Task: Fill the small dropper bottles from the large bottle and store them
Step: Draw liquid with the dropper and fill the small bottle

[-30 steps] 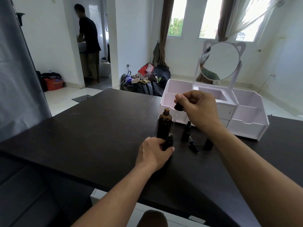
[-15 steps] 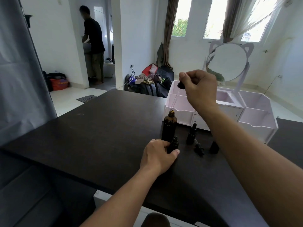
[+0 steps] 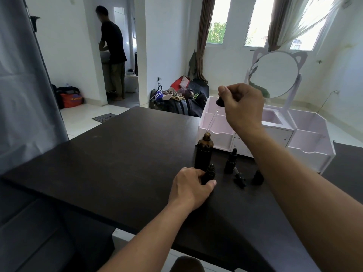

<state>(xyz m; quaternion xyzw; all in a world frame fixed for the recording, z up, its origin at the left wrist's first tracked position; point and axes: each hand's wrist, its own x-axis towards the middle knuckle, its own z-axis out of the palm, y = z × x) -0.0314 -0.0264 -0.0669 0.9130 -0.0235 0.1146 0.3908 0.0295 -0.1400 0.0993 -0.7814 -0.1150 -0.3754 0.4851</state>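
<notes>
Dark table (image 3: 117,163) in white room; floor clutter (image 3: 176,99), perhaps bags.

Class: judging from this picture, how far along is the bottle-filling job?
Done: large bottle opened. In hand: right hand holds the dropper at its mouth; left hand steadies an open small bottle. Left: capping, the other small bottles, and storing; none shows in the organizer.

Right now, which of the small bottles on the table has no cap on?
The small bottle steadied by the left hand, just in front of the large bottle. Its neck is bare, while the small bottle to its right has its dropper cap on.
</notes>
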